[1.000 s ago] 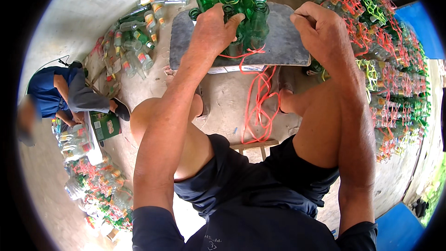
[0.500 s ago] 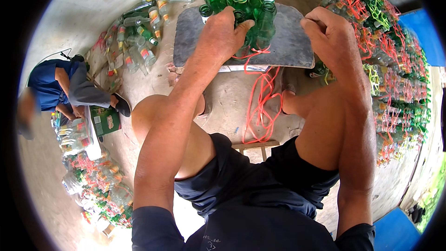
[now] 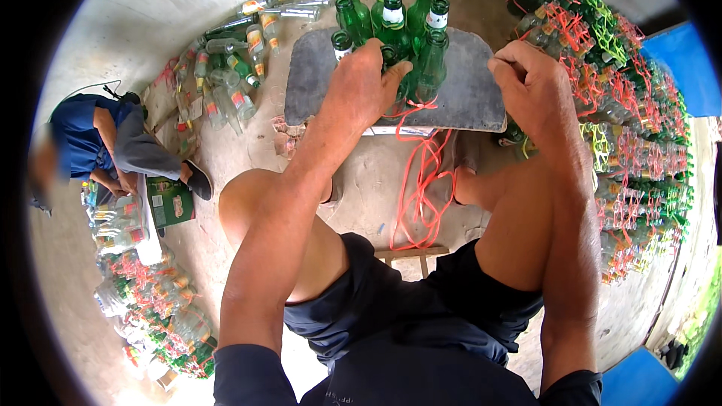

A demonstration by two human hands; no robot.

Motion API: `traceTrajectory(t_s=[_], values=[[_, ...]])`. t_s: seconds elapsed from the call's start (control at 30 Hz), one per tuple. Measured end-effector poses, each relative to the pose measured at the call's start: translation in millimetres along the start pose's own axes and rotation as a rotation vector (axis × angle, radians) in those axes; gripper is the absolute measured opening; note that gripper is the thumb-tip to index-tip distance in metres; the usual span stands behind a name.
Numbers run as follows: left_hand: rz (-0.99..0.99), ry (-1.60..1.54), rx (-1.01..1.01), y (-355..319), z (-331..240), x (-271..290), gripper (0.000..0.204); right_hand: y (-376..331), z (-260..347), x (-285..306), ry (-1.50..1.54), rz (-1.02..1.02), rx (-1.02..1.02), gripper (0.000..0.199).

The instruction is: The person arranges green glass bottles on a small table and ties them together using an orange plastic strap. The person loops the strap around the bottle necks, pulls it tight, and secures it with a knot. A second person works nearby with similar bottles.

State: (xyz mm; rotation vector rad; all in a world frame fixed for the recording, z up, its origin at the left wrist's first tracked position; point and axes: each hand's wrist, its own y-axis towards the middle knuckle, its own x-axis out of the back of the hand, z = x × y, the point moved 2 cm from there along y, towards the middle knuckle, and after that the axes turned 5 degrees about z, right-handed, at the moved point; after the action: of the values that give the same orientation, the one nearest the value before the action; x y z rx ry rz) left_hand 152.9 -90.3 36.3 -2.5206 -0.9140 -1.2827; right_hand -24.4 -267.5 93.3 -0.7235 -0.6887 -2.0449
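Note:
Several green glass bottles (image 3: 392, 22) stand upright in a tight group on a dark grey board (image 3: 470, 83), a few with white neck labels. My left hand (image 3: 362, 83) is closed round a front bottle (image 3: 389, 54) at the near side of the group; its fingertips are partly hidden. Just right of it stands another green bottle (image 3: 432, 68). Red string (image 3: 410, 107) runs along the front of the bottles and hangs in loops below the board. My right hand (image 3: 532, 71) is held over the board's right edge with curled, pinched fingers; what they hold, if anything, does not show.
Bundled bottles (image 3: 620, 143) tied with red and yellow-green string are stacked on the right. Loose bottles (image 3: 229, 68) lie along the wall at the left. Further left a person (image 3: 101, 135) sits beside a green box (image 3: 171, 203) and more bottles. A small wooden stool (image 3: 410, 253) stands between my legs.
The whole view has shifted, so the board and bottles sit lower in the picture. Both hands keep nearly the same places relative to the board.

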Motion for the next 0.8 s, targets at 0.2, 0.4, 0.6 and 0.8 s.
traceTrajectory(t_s=[0.2,0.4,0.6,0.8], values=[[-0.037,-0.132,0.027,-5.1,-7.4,2.4,0.031,1.5,8.0,-3.3,0.02,0.014,-0.018,0.01],[-0.075,-0.076,-0.011,-9.8,-6.1,1.5,0.037,12.2,29.0,-6.1,0.157,0.073,-0.018,0.009],[-0.071,-0.119,-0.017,-8.0,-11.3,-0.2,0.035,62.3,50.6,-7.9,0.031,0.014,0.276,0.014],[-0.13,-0.109,-0.041,-6.6,-5.5,-5.6,0.036,129.9,49.5,-35.0,-0.185,-0.029,0.289,0.025]])
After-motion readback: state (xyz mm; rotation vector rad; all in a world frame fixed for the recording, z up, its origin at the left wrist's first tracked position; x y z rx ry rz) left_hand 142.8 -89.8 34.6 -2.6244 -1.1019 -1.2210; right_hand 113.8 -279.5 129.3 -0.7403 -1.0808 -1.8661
